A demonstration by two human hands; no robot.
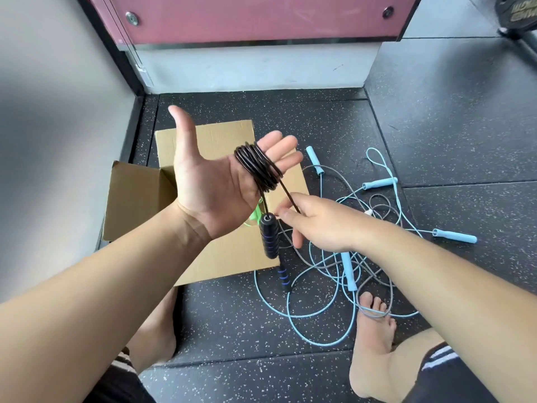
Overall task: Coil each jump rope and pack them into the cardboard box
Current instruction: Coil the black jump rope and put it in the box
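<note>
My left grip (215,181) is spread flat, the black jump rope (258,167) coiled round its straight fingers (286,146) above the cardboard box (226,132); my right grip (316,222) pinches the free strand. The hanging handle (269,238) looks heavy, so I think the loops could slide off and uncoil.

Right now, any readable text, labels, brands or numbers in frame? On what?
Nothing legible.
On the weight plate, top right: raised lettering, upside down, cut by the frame edge, too blurred to read.
On the cardboard box: no print visible.
On the black jump rope and its handle: no marks visible.
On the light blue handles: no marks visible.
</note>
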